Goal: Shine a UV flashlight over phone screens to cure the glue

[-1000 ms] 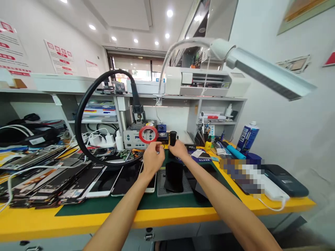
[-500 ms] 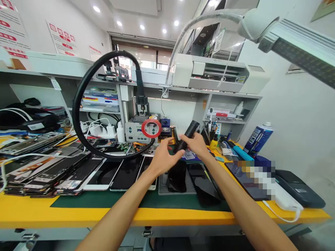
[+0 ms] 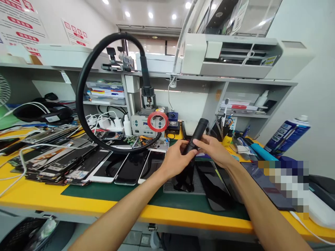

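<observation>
A black cylindrical tool, like a flashlight, is held tilted above the bench by both hands. My left hand grips its lower part, thumb across the front. My right hand closes on its right side around the middle. Beneath the hands a dark glossy phone screen lies on a grey perforated pad. Another black screen rests to the right, partly over the green mat.
White-framed and black screens stand in a row left of the hands, beside piled phone parts. A black looped hose arches above them. Behind sit a rework station and red tape roll. A spray can leans at right.
The camera view has shifted and come nearer the bench. The black cylinder now stands more upright, with both hands still on it.
</observation>
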Demonstrator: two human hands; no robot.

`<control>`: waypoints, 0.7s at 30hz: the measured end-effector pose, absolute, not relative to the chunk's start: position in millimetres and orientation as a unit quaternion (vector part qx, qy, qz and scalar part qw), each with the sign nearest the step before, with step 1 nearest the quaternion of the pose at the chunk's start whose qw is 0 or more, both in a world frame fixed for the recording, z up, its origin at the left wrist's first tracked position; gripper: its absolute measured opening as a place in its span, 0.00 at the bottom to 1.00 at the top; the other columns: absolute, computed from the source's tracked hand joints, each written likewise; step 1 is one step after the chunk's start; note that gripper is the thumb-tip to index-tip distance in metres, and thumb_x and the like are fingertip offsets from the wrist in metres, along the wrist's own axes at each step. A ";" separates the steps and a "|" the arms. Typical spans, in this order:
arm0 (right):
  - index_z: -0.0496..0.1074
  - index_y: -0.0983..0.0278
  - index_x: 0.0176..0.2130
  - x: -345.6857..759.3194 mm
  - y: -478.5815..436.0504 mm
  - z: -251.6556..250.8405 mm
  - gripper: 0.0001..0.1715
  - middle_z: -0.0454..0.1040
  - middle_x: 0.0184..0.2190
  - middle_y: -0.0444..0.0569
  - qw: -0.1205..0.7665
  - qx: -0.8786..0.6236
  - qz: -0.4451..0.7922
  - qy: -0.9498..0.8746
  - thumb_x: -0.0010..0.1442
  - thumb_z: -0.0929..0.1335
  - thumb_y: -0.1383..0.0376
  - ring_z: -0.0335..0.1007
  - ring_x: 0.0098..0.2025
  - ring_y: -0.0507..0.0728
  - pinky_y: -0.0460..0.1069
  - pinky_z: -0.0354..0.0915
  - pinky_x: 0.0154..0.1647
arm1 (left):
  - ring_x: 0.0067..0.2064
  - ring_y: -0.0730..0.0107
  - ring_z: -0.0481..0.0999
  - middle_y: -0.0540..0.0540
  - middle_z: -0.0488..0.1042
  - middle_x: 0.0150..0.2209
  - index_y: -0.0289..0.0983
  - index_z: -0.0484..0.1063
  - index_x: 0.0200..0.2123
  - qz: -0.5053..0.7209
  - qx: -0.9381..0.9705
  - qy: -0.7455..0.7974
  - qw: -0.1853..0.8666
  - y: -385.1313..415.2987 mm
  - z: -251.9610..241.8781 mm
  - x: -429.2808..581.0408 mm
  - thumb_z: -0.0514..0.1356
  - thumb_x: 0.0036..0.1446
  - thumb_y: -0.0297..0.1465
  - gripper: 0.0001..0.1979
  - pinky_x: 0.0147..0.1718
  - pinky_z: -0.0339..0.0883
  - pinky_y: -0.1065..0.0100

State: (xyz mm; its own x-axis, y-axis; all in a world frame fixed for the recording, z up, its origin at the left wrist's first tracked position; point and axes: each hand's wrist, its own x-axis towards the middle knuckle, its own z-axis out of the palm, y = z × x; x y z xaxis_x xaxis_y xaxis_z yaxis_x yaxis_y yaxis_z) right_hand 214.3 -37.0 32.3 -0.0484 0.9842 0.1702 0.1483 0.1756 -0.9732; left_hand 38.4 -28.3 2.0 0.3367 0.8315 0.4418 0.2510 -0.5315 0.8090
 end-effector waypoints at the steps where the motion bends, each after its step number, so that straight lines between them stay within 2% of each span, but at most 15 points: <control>1: 0.74 0.67 0.42 215.8 -37.4 31.0 0.17 0.77 0.39 0.48 0.501 -0.466 0.440 -0.581 0.60 0.74 0.57 0.74 0.40 0.54 0.50 0.72 0.40 | 0.44 0.63 0.79 0.44 0.80 0.43 0.38 0.71 0.50 0.449 0.749 0.357 0.330 -28.9 1.5 39.6 0.62 0.60 0.42 0.19 0.40 0.72 0.65; 3: 0.73 0.66 0.43 216.0 -37.8 29.4 0.17 0.77 0.41 0.49 0.523 -0.441 0.469 -0.558 0.60 0.74 0.58 0.75 0.42 0.55 0.51 0.72 0.42 | 0.44 0.64 0.80 0.45 0.80 0.44 0.38 0.70 0.53 0.444 0.761 0.342 0.327 -29.4 3.1 39.5 0.62 0.61 0.42 0.21 0.40 0.73 0.66; 6: 0.72 0.67 0.45 215.4 -38.0 30.5 0.14 0.76 0.42 0.48 0.558 -0.428 0.499 -0.506 0.64 0.71 0.60 0.75 0.41 0.54 0.52 0.73 0.42 | 0.47 0.63 0.79 0.44 0.80 0.47 0.38 0.69 0.57 0.408 0.819 0.324 0.240 -26.1 11.5 26.4 0.57 0.64 0.43 0.22 0.44 0.72 0.65; 10: 0.70 0.66 0.48 224.8 -36.4 35.1 0.17 0.74 0.40 0.48 0.575 -0.473 0.523 -0.416 0.69 0.66 0.55 0.74 0.37 0.53 0.51 0.73 0.38 | 0.53 0.52 0.75 0.37 0.78 0.50 0.37 0.75 0.50 0.364 0.849 0.354 0.149 -24.9 20.6 -17.9 0.54 0.65 0.40 0.18 0.51 0.68 0.55; 13: 0.70 0.66 0.49 234.7 -32.5 35.9 0.20 0.74 0.41 0.49 0.570 -0.499 0.545 -0.360 0.69 0.65 0.53 0.73 0.36 0.52 0.51 0.73 0.37 | 0.56 0.51 0.74 0.42 0.80 0.48 0.42 0.79 0.45 0.268 0.904 0.307 0.127 -37.7 14.6 -52.6 0.61 0.60 0.39 0.14 0.58 0.63 0.52; 15: 0.70 0.66 0.50 238.0 -29.7 34.8 0.20 0.74 0.42 0.49 0.571 -0.501 0.558 -0.333 0.69 0.66 0.53 0.73 0.37 0.53 0.51 0.73 0.38 | 0.63 0.48 0.67 0.42 0.75 0.57 0.43 0.76 0.53 0.165 0.942 0.288 0.055 -48.3 6.4 -67.8 0.58 0.62 0.43 0.20 0.63 0.55 0.46; 17: 0.70 0.66 0.50 238.3 -28.2 33.0 0.20 0.74 0.43 0.49 0.571 -0.499 0.571 -0.315 0.68 0.66 0.54 0.73 0.38 0.53 0.51 0.73 0.38 | 0.67 0.47 0.60 0.41 0.67 0.64 0.44 0.70 0.60 0.119 0.948 0.295 0.016 -55.5 -0.9 -75.4 0.56 0.64 0.45 0.25 0.65 0.51 0.43; 21: 0.70 0.66 0.51 235.9 -28.3 29.1 0.19 0.74 0.44 0.50 0.574 -0.485 0.589 -0.297 0.68 0.67 0.54 0.73 0.39 0.53 0.51 0.73 0.38 | 0.68 0.47 0.60 0.42 0.67 0.65 0.43 0.70 0.60 0.102 0.942 0.318 -0.022 -57.7 -7.2 -75.2 0.51 0.67 0.46 0.25 0.64 0.53 0.43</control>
